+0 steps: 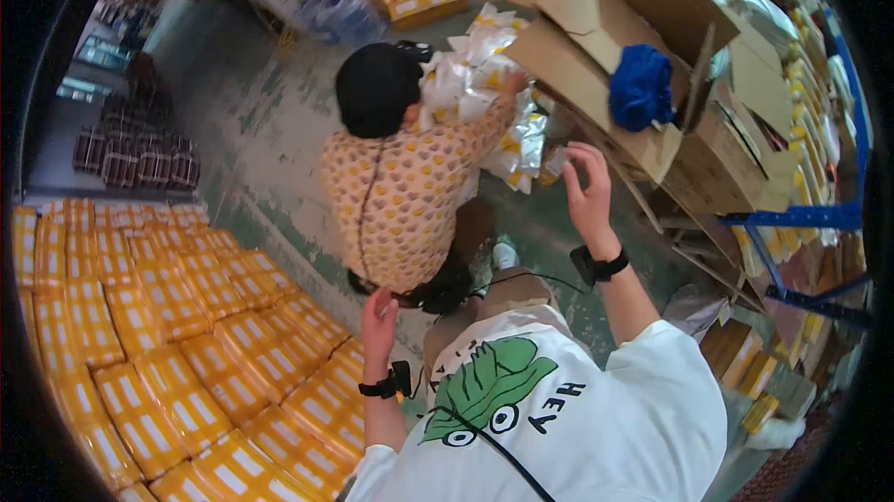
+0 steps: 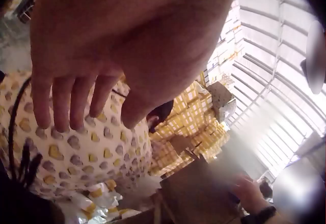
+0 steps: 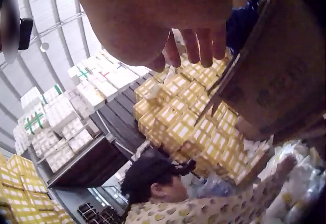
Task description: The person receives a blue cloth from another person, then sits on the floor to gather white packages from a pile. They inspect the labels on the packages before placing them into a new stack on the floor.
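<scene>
My left hand (image 1: 378, 325) hangs in the air behind a crouching person in a heart-patterned shirt (image 1: 396, 204). In the left wrist view its fingers (image 2: 78, 101) are loosely bent with nothing in them, overlapping that shirt. My right hand (image 1: 589, 195) is raised beside an open cardboard box (image 1: 577, 83), its fingers relaxed and spread from the thumb. A small pale packet (image 1: 554, 163) shows just past its fingertips. Silvery-white and yellow packets (image 1: 466, 83) lie heaped on the floor before the crouching person, who reaches one arm among them. A blue cloth bundle (image 1: 641, 88) sits on the box.
Stacked yellow boxes (image 1: 186, 344) with white labels fill the left side. A blue metal frame (image 1: 801, 216) juts in at the right, near stacked packets. Clear plastic bottles (image 1: 343, 16) stand at the back. White boxes (image 3: 61, 114) are piled high in the right wrist view.
</scene>
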Motion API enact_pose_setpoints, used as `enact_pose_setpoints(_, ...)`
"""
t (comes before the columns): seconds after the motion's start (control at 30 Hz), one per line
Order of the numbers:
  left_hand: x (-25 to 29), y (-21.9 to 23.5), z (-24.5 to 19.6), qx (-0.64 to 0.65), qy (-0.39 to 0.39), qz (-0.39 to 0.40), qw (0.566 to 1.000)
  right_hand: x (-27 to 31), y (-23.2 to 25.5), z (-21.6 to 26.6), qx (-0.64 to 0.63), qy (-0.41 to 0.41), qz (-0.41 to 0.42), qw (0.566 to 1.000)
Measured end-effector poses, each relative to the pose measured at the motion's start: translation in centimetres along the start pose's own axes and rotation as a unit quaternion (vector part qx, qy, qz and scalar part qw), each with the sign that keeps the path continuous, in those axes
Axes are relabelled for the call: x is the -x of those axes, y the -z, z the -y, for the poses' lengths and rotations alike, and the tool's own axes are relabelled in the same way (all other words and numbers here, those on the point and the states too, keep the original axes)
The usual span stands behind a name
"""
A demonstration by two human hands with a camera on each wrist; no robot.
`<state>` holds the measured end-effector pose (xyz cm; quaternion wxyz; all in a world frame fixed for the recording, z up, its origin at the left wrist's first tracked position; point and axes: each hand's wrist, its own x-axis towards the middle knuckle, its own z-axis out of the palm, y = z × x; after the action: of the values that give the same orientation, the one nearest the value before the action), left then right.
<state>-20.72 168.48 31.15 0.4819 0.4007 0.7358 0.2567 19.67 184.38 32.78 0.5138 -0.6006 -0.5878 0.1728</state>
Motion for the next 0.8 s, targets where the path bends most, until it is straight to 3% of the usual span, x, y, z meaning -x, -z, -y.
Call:
enact_pose_setpoints(0.07,0.9,1.5,3.6,0.044,0.000,-0.036,0.998,2.9,-3.2,-0.4,-0.044,-0.031,0.044,0.998)
enact_pose_setpoints(0.13,2.3,3.1,7.0,0.041,0.008,-0.077,0.996,5.6,-6.1,-0.2,-0.108,-0.133,0.095,0.981)
enact_pose_setpoints(0.17,3.2,4.0,8.9,0.033,0.008,-0.104,0.994,7.1,-7.7,-0.2,-0.113,-0.128,0.112,0.979)
enact_pose_setpoints(0.23,4.7,6.2,13.6,0.035,0.028,-0.145,0.988,9.1,-10.8,0.9,-0.233,-0.252,0.162,0.925)
enact_pose_setpoints(0.37,8.2,10.8,23.3,0.041,0.066,-0.235,0.969,11.8,-16.6,4.6,-0.277,-0.258,0.260,0.888)
enact_pose_setpoints(0.47,9.6,14.9,32.7,0.037,0.078,-0.268,0.960,14.3,-21.8,8.0,-0.185,-0.194,0.314,0.911)
enact_pose_setpoints(0.57,10.7,19.1,35.6,0.046,0.117,-0.274,0.953,18.1,-27.7,9.5,-0.137,-0.169,0.376,0.901)
enact_pose_setpoints(0.63,10.4,21.8,38.1,0.059,0.104,-0.290,0.950,20.1,-31.7,11.3,-0.169,-0.245,0.435,0.850)
enact_pose_setpoints(0.73,9.5,25.0,41.6,0.088,0.082,-0.310,0.943,22.7,-37.5,13.6,-0.115,-0.210,0.424,0.873)
enact_pose_setpoints(0.8,6.9,27.7,42.0,0.103,0.060,-0.306,0.944,23.0,-39.5,14.6,-0.101,-0.236,0.431,0.865)
